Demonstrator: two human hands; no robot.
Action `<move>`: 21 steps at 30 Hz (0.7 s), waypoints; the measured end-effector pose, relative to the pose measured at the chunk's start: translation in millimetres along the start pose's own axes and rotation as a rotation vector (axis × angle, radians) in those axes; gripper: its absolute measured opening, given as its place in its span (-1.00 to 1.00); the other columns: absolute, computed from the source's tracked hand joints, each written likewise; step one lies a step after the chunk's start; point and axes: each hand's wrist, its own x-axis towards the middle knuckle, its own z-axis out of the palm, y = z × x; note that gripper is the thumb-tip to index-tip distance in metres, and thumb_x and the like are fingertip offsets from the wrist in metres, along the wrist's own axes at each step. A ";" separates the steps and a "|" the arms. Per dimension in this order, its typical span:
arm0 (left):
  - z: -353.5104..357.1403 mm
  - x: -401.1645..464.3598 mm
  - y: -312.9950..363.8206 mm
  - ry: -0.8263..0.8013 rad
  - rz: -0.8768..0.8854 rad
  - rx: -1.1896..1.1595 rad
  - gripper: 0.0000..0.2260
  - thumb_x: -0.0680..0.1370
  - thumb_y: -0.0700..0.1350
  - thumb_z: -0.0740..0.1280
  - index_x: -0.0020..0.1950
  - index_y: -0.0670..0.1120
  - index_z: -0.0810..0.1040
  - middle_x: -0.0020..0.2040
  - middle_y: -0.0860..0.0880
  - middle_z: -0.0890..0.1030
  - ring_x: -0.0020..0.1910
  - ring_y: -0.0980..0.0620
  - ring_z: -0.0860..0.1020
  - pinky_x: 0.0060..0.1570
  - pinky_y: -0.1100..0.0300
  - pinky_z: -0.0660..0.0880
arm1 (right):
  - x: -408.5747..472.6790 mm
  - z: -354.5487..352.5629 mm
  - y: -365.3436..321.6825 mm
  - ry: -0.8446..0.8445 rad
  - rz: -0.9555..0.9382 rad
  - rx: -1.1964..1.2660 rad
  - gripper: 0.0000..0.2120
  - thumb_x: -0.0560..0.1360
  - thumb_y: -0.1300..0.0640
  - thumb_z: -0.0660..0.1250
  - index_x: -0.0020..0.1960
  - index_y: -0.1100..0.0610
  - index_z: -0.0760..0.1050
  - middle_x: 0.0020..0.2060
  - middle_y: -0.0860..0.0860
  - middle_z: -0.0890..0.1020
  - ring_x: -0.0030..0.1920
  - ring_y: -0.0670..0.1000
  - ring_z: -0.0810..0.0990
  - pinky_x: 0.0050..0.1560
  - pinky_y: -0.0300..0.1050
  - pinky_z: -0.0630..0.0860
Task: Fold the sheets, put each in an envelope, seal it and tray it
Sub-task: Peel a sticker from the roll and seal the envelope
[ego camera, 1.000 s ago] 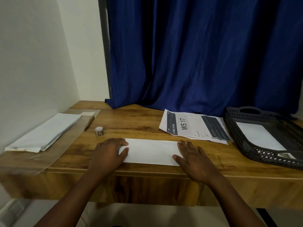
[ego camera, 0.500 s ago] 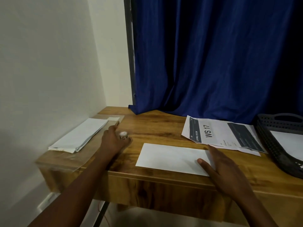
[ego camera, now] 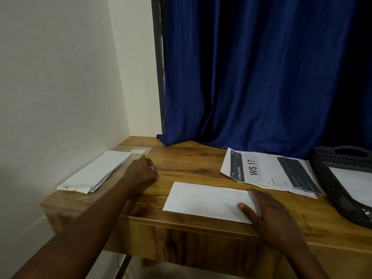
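Near the front edge of the wooden desk (ego camera: pixel 193 164) a white envelope (ego camera: pixel 205 200) is laid flat, long axis running left to right, slightly skewed so the right end sits closer to the desk edge. No flap or print is seen on the face turned up. Its right end is pressed down by the right hand (ego camera: pixel 269 214), fingers straight and spread, thumb lying on the paper; the far right corner is hidden under that hand.

The left hand (ego camera: pixel 144 170) is curled into a loose fist on the desk, just right of the envelope stack (ego camera: pixel 94 172). A small pale object is glimpsed between its fingers; what it is cannot be made out, and whether it is truly pinched cannot be told for sure, though the fingers are closed around it.

The stack is laid along the left wall, long axis pointing away from the viewer and angled right, on a clear plastic sleeve (ego camera: pixel 141 151) whose outline is hard to trace.

Printed sheets (ego camera: pixel 267 172) marked "WS 17" are fanned at the back right, text turned sideways, fine print unreadable. The black perforated tray (ego camera: pixel 326 174) is cut off by the right frame edge; a white piece (ego camera: pixel 352 182) is seen inside it, partly cropped. A blue curtain (ego camera: pixel 261 77) hangs behind, its lower edge resting on the desk.
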 end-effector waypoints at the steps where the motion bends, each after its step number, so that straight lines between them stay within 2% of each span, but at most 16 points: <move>1: -3.8 0.5 3.7 0.015 0.006 -0.034 -0.83 0.44 -0.03 0.50 -0.03 0.01 0.59 -0.12 0.03 0.64 -0.05 0.02 0.62 -0.13 0.16 0.56 | 0.1 -0.2 -0.4 -0.002 0.001 -0.001 -0.14 0.44 -0.54 -0.07 0.62 -0.12 0.06 0.60 -0.08 0.21 0.57 -0.01 0.23 0.56 0.02 0.18; 4: -9.2 -2.9 23.5 0.021 -0.001 -0.337 -0.81 0.47 -0.02 0.50 0.02 -0.04 0.63 -0.10 -0.03 0.69 -0.10 0.00 0.63 -0.24 0.20 0.48 | 1.1 1.5 -0.3 -0.010 0.016 0.005 -0.11 0.41 -0.56 -0.09 0.62 -0.13 0.05 0.61 -0.08 0.19 0.58 0.00 0.21 0.56 0.03 0.16; 7: -1.7 -25.5 52.7 -0.225 -0.054 -0.861 -0.75 0.53 -0.08 0.48 0.16 -0.16 0.62 -0.08 -0.15 0.69 -0.19 -0.01 0.60 -0.32 0.20 0.51 | 0.2 2.5 1.0 0.002 0.018 0.010 -0.11 0.41 -0.58 -0.10 0.62 -0.13 0.05 0.61 -0.08 0.20 0.58 -0.01 0.21 0.56 0.03 0.17; 9: 10.5 -44.0 70.5 -0.385 -0.094 -1.201 -0.77 0.56 -0.17 0.44 0.18 -0.23 0.59 -0.02 -0.21 0.70 -0.17 -0.02 0.63 -0.28 0.23 0.58 | -2.2 1.3 0.9 0.020 0.017 0.013 -0.09 0.41 -0.59 -0.12 0.62 -0.13 0.07 0.60 -0.08 0.22 0.57 -0.02 0.22 0.56 0.00 0.17; 12: 40.7 -63.2 88.9 -0.482 -0.158 -1.448 -0.89 0.59 -0.24 0.38 0.08 -0.25 0.58 -0.03 -0.25 0.70 -0.16 -0.04 0.67 -0.17 0.18 0.63 | -5.2 -0.8 -3.4 0.024 0.011 0.020 -0.04 0.36 -0.61 -0.17 0.61 -0.12 0.10 0.59 -0.08 0.24 0.57 -0.03 0.23 0.57 -0.01 0.18; 13: 53.3 -69.2 94.7 -0.501 -0.161 -1.420 -0.89 0.58 -0.23 0.39 0.08 -0.24 0.59 -0.03 -0.24 0.70 -0.17 -0.04 0.67 -0.16 0.15 0.63 | -6.4 -1.4 -4.5 0.025 0.011 0.019 -0.04 0.36 -0.61 -0.17 0.61 -0.11 0.11 0.59 -0.08 0.24 0.57 -0.03 0.23 0.57 -0.01 0.17; 15: 80.7 -76.8 102.9 -0.460 -0.039 -1.110 -0.78 0.53 -0.19 0.48 0.16 -0.16 0.61 0.03 -0.19 0.71 -0.10 -0.04 0.68 -0.10 0.13 0.65 | -8.0 -3.0 -6.1 0.027 0.002 0.000 -0.07 0.39 -0.59 -0.14 0.61 -0.10 0.11 0.59 -0.06 0.24 0.57 -0.02 0.23 0.58 -0.01 0.17; 17: 100.9 -81.2 108.9 -0.336 0.184 -0.737 -0.72 0.44 -0.15 0.58 0.11 -0.05 0.65 0.01 -0.03 0.72 -0.06 0.10 0.69 -0.10 0.25 0.62 | -8.5 -3.3 -4.5 0.034 -0.019 -0.033 -0.14 0.46 -0.55 -0.10 0.61 -0.09 0.13 0.58 -0.05 0.27 0.55 -0.01 0.25 0.57 0.01 0.19; 18: 106.0 -83.1 112.4 -0.286 0.272 -0.628 -0.74 0.41 -0.13 0.60 0.06 0.00 0.66 -0.02 0.05 0.72 -0.08 0.19 0.67 -0.13 0.33 0.58 | -8.5 -2.8 -3.8 0.032 -0.025 -0.042 -0.16 0.48 -0.54 -0.08 0.60 -0.09 0.13 0.58 -0.04 0.27 0.55 -0.01 0.25 0.57 0.01 0.20; 21: 112.5 -84.6 116.8 -0.259 0.371 -0.551 -0.76 0.42 -0.10 0.59 0.03 0.07 0.66 -0.07 0.12 0.71 -0.13 0.25 0.65 -0.16 0.39 0.51 | -7.7 -0.9 -1.6 0.018 -0.026 -0.056 -0.19 0.50 -0.53 -0.07 0.60 -0.11 0.12 0.59 -0.04 0.25 0.57 0.00 0.21 0.58 0.01 0.15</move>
